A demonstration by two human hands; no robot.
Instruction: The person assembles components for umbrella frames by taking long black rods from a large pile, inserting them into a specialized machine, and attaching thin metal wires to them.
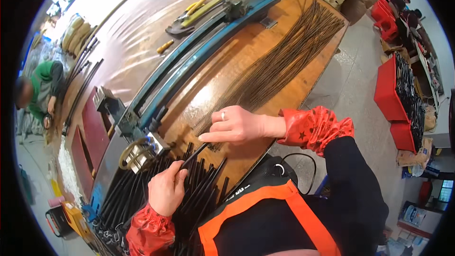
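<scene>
My left hand [166,187] is closed around a thin black tube [195,153], which slants up to the right. The tube's upper end meets the fingertips of my right hand [234,125]. That hand is closed, with a ring on one finger, and what it pinches is hidden under its fingers. Beneath and beyond it, a long bundle of thin brown cables [279,57] fans out along the wooden table [303,83]. Many black tubes [125,194] lie in a heap around my left hand. Red sleeve covers reach both my wrists.
A long blue metal rail [189,61] with a clamp block [142,154] runs along the table, left of the cables. Past it lie yellow-handled tools [196,12]. A person in green [45,85] works at the far left. Red bins [393,90] of black parts stand at right.
</scene>
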